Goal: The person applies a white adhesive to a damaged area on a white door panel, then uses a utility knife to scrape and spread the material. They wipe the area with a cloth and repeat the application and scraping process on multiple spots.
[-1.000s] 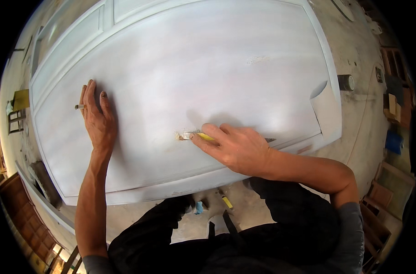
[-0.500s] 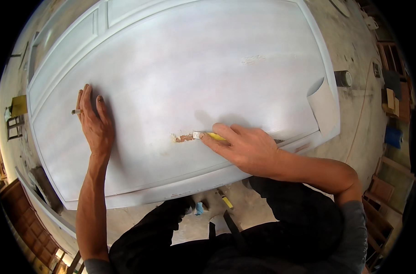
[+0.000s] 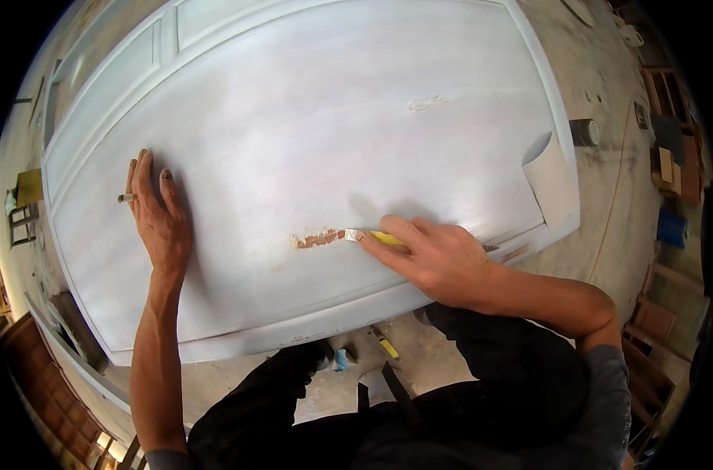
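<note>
A large pale grey-white painted wooden panel (image 3: 294, 157) with a raised border lies before me. My left hand (image 3: 162, 227) rests on its left part, fingers stretched out, with a cigarette (image 3: 127, 198) held between two of them. My right hand (image 3: 443, 262) grips a yellow-handled utility knife (image 3: 386, 237), its wide metal blade laid low against the surface. That blade touches the right end of a ragged patch (image 3: 321, 239) where the paint is gone and reddish-brown wood shows. Pale flakes lie along the patch's upper and left edge. The palm hides part of the handle.
A curled sheet of sandpaper (image 3: 546, 176) lies at the panel's right end, near a dark can (image 3: 584, 133). Rough paint marks another spot (image 3: 427, 103). Below the near edge, a yellow tool (image 3: 384, 343) lies on the floor between my legs. Wooden pieces (image 3: 656, 319) stand at right.
The blade has slid a little to the right along the patch, and more brown wood is bared. The left hand stays on the panel with the cigarette.
</note>
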`<state>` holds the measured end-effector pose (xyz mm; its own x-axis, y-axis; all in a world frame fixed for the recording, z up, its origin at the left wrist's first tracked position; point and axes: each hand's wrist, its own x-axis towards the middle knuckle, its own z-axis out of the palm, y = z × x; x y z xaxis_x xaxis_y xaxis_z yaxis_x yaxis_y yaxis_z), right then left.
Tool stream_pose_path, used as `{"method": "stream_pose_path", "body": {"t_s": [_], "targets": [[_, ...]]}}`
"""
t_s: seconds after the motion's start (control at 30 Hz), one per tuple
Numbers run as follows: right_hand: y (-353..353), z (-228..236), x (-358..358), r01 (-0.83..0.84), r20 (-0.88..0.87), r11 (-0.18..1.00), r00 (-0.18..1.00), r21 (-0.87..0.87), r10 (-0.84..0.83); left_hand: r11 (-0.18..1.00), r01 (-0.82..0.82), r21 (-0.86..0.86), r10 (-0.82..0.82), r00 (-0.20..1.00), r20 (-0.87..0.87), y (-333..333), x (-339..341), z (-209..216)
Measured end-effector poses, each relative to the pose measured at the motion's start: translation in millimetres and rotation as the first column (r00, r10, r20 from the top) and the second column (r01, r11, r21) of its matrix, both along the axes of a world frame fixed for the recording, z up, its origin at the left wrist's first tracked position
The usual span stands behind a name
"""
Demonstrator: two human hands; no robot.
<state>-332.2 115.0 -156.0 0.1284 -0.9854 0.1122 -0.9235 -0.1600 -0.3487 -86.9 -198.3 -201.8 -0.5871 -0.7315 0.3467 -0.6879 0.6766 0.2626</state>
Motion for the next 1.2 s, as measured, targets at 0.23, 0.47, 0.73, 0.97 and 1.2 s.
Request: {"method": "stream_pose_path", "body": {"t_s": [0.23, 0.47, 0.73, 0.97, 1.2], "targets": [[-1.5, 1.5, -1.3, 0.013, -0.061, 1.0, 0.998, 0.005, -0.012, 1.0, -0.01, 0.001, 0.01, 1.0, 0.002, -1.5, 1.8, -2.1], [-1.4, 2.2, -7.9, -0.023, -0.04, 1.0, 0.999, -0.004, 0.023, 1.0, 0.021, -0.008, -0.021, 1.0, -0.017, -2.2, 2.9, -2.3], [-6.5, 0.2, -5.7, -0.028, -0.033, 1.0, 0.999, 0.005, 0.028, 1.0, -0.002, 0.003, 0.002, 1.0, 0.004, -2.9, 4.1, -4.3], [-15.0, 4.5, 1.0, -0.058, -0.049, 0.998, 0.997, 0.024, 0.059, 1.0, 0.001, 0.013, -0.001, 1.0, -0.004, -1.5, 2.4, -1.1], [-17.9, -2.3, 8.7, -0.017, -0.021, 0.999, 1.0, -0.034, 0.016, 1.0, -0.001, 0.014, 0.001, 1.0, 0.0, -0.5, 1.0, -1.9]]}}
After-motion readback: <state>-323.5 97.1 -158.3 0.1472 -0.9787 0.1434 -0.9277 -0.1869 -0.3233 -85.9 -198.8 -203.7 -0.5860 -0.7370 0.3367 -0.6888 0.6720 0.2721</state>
